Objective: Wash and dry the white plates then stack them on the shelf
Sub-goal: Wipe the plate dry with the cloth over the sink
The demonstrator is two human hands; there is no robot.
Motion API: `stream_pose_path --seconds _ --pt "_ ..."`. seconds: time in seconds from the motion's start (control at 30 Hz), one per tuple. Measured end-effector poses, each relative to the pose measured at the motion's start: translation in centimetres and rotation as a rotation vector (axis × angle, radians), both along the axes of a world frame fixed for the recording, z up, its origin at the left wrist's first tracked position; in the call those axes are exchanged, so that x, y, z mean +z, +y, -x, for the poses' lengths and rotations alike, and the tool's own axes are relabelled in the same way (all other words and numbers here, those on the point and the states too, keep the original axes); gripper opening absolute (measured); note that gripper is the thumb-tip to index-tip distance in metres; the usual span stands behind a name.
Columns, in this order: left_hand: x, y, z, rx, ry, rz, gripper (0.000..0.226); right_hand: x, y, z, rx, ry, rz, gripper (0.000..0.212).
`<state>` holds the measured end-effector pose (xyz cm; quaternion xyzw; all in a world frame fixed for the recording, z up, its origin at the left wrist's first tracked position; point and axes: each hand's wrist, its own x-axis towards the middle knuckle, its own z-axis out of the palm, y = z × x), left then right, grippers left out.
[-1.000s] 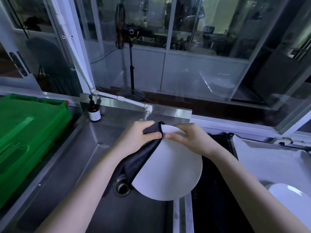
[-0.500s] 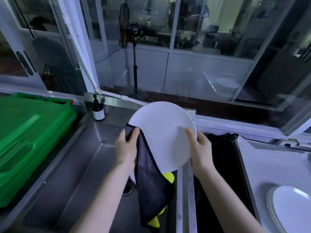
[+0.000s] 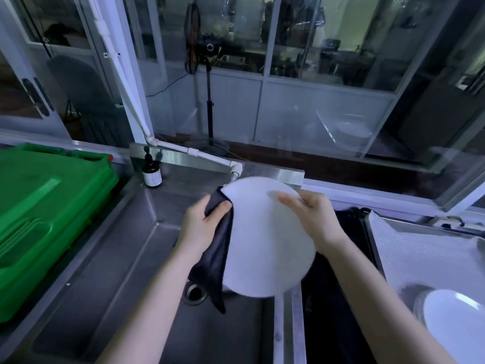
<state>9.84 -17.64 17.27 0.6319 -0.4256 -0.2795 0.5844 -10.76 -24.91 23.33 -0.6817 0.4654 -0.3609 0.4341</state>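
Right now your left hand [image 3: 202,227] pinches a dark cloth [image 3: 215,261] onto the left rim of the round white plate [image 3: 267,245]. The thumb presses on the cloth; the other fingers are hidden behind it. Your right hand [image 3: 315,219] grips the upper right rim, fingers [image 3: 288,199] laid nearly straight across the plate's face and a bit blurred.

The plate is smooth, tilted toward you and held in the air over the divider between the two basins of the stainless steel sink [image 3: 118,258], near its back edge. The cloth's tail hangs down toward the round drain [image 3: 194,292].

- Brown pump bottle [image 3: 151,172] at the sink's back left corner: white label, print unreadable.
- White plastic pipe [image 3: 199,153] ends just behind the plate.
- Stack of white plates [image 3: 456,327] at the right counter's front edge.
- Green plastic crate [image 3: 47,211] beside the sink's left edge.
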Motion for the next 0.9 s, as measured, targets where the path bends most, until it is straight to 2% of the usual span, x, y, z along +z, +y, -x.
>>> stream_pose_path --seconds 0.07,0.13,0.23,0.3,0.37,0.4,0.5,0.57,0.67,0.7,0.77,0.83,0.9 --pt "-0.7 0.3 0.7 0.187 0.212 -0.019 0.009 -1.7 1.5 -1.3 -0.274 -0.243 -0.104 0.047" --pt "-0.9 0.3 0.9 0.23 0.343 -0.039 0.01 -3.4 2.8 -2.4 -0.424 -0.367 -0.163 0.049" --pt "-0.2 0.4 0.0 0.186 0.357 -0.024 0.008 -3.6 2.9 -1.6 -0.286 -0.282 -0.095 0.04" --pt "0.5 0.4 -0.6 0.135 0.293 0.025 0.003 -1.9 1.5 -0.4 -0.095 -0.156 0.011 0.029" --pt "1.5 0.2 -0.9 0.042 0.138 0.079 0.004 0.5 -0.1 0.3 0.091 -0.031 0.028 0.018" --pt "2.0 0.0 -1.0 -0.026 0.033 0.084 0.002 1.4 -0.8 0.4 0.172 0.048 0.044 0.024" --pt "3.0 -0.6 -0.6 -0.241 -0.276 0.034 0.027 2.5 -1.6 -0.6 0.347 0.374 0.194 0.047" --pt "3.2 -0.7 -0.3 -0.329 -0.331 -0.003 0.033 2.1 -1.2 -1.3 0.398 0.44 0.251 0.05" --pt "2.7 -0.3 -0.9 -0.251 -0.222 0.005 0.021 1.3 -0.8 -0.8 0.312 0.24 0.184 0.051" --pt "2.2 0.0 -1.0 -0.166 -0.155 0.017 0.015 1.1 -0.6 -0.6 0.212 0.138 0.129 0.047" --pt "0.9 0.4 -0.6 0.046 0.094 0.01 0.01 -0.3 0.1 -0.9 -0.064 -0.096 0.0 0.04" --pt "0.0 0.6 0.2 0.177 0.318 -0.03 0.009 -2.3 1.4 -1.9 -0.309 -0.286 -0.112 0.042" --pt "-0.7 0.8 0.3 0.199 0.322 -0.042 0.008 -3.9 2.3 -2.2 -0.354 -0.336 -0.17 0.038"
